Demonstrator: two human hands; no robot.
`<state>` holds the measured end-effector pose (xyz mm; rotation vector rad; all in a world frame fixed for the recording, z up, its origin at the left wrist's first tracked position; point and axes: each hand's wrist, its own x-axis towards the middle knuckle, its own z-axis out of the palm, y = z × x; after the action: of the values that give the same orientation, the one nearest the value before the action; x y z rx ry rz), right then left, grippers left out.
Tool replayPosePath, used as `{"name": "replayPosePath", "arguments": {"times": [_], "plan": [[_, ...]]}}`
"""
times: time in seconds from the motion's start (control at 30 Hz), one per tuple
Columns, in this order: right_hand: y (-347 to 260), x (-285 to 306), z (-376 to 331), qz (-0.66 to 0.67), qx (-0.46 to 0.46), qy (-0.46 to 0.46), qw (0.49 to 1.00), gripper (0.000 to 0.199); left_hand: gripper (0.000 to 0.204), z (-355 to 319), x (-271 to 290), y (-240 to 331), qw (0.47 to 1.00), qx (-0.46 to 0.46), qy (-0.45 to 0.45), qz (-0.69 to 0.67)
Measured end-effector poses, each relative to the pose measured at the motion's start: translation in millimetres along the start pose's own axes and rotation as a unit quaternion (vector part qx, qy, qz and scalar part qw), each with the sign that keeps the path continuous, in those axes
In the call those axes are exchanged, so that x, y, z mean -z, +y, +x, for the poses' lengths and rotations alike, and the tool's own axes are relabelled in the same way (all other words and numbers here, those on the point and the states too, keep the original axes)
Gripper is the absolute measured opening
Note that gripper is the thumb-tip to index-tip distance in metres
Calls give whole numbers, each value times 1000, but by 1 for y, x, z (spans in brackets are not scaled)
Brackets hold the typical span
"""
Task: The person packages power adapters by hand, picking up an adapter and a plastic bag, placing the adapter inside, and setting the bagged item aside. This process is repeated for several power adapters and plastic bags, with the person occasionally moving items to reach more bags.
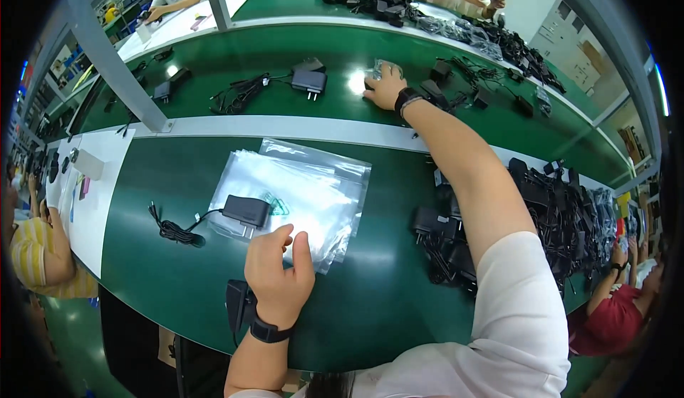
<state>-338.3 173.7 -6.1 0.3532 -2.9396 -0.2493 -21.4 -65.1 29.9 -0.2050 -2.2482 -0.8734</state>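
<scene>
Adapter [246,211] lay on clear bags [320,191], left, just beyond the loose left hand [280,273], which held nothing visible; the right hand [387,87] partly hid a far packet [378,63], so I couldn't tell its grip.

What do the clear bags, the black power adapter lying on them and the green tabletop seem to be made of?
Clear bags: glossy plastic film, judging by glare and see-through edges.
Power adapter: probably hard plastic, low sheen, moulded box shape; its pale prongs look metal.
Tabletop: smooth green covering with soft reflections, perhaps rubber or laminate.
</scene>
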Motion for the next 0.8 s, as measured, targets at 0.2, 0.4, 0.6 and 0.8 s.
{"name": "replayPosePath", "arguments": {"times": [0.2, 0.4, 0.6, 0.8], "plan": [[78, 20, 34, 166, -155, 40, 973, 60, 8, 3, -1, 1, 999, -7, -28, -14], [145, -27, -7, 120, -141, -22, 982, 28, 7, 4, -3, 0, 999, -36, -6, -5], [176, 87, -15, 25, 70, 156, 985, 20, 5, -2, -3, -2, 999, -25, 1, -23], [55, 240, -158, 747, 10, -29, 665, 38, 23, -13, -2, 15, 806, 307, -228, -451]]}}
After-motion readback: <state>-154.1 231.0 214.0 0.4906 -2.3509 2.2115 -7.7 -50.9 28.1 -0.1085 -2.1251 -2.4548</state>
